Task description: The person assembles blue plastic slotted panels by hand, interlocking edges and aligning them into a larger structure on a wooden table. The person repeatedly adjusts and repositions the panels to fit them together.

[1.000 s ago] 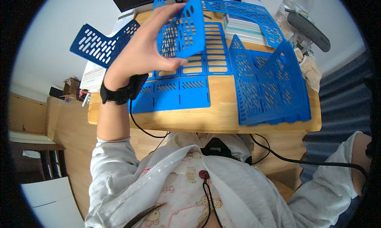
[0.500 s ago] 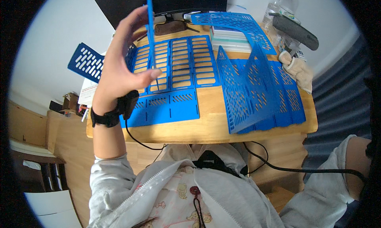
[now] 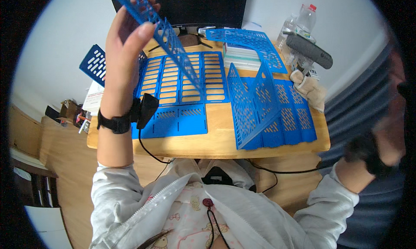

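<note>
My left hand (image 3: 123, 60) is raised over the desk's left side, gripping a blue perforated plastic panel (image 3: 177, 47) between thumb and fingers. The panel slants down to the right above a flat blue slotted panel (image 3: 215, 77) lying on the desk. Nearer me lies a plain blue sheet (image 3: 173, 127) with a few slots. At the right stands a partly assembled blue file rack (image 3: 249, 119), two upright pointed dividers rising from its perforated base. My right hand (image 3: 390, 136) is off the desk at the far right, smeared by motion; its fingers cannot be made out.
Another blue panel (image 3: 242, 35) rests over stacked books (image 3: 240, 58) at the back. Behind stands a monitor (image 3: 208, 8). Plastic bottles (image 3: 305, 19), a dark grey padded object (image 3: 310, 50) and a beige cloth item (image 3: 310, 90) are at the right. A bent blue piece (image 3: 93, 62) stands at the left.
The panel in my left hand has gone from nearly upright and edge-on to slanted, its face showing more. My right hand has come into view at the right edge. The whole view has shifted slightly.
</note>
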Motion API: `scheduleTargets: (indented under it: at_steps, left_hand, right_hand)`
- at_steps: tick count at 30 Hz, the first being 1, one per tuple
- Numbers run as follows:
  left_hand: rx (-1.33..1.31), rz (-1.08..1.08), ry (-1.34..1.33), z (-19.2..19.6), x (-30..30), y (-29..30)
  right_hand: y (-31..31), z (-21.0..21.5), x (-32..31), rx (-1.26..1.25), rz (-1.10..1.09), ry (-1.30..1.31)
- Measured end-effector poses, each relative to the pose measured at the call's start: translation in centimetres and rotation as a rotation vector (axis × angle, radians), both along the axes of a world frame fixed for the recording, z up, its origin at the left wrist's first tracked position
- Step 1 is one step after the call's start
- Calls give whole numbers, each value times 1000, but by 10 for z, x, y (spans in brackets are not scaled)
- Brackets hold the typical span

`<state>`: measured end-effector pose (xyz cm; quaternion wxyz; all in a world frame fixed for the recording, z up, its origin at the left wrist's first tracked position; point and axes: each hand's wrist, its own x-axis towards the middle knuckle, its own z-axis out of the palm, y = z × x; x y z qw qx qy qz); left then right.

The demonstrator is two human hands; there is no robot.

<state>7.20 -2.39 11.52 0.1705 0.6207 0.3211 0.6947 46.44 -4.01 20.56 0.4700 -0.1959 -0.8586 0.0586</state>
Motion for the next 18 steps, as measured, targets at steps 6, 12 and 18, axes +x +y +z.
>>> scheduleTargets:
  at_steps: [6, 12, 18]
  left_hand:
    - [77, -79, -83, 40, 25, 11]
    - [93, 3, -142, 67, 58, 20]
    - [77, -112, -31, 81, 87, 19]
  right_hand:
    - [66, -39, -78, -414, 208, -242]
    - [83, -47, -116, -299, 130, -366]
    - [89, -49, -133, -39, -225, -380]
